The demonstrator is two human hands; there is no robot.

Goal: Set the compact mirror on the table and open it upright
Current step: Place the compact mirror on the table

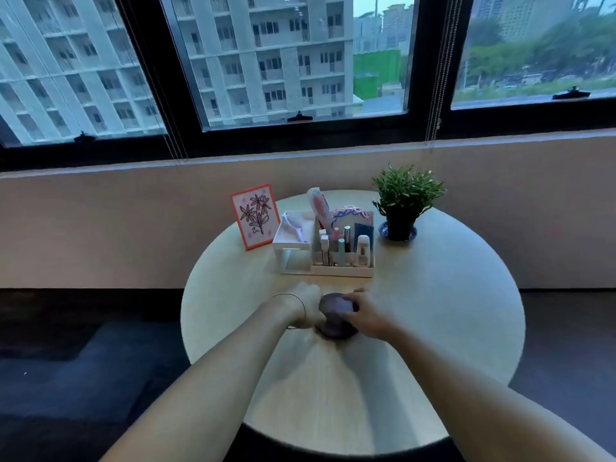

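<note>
Dark round compact mirror (336, 315) on the round table (433, 311) near centre, lid partly raised, left hand (308, 306) curled closed against its left edge, right hand (365, 315) gripping the lid from the right, both forearms extended forward, white organiser (326, 261) just beyond.

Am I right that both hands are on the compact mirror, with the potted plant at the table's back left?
Not quite. In the head view, both hands, left hand and right hand, are on the compact mirror, but the potted plant stands at the table's back right.
</note>
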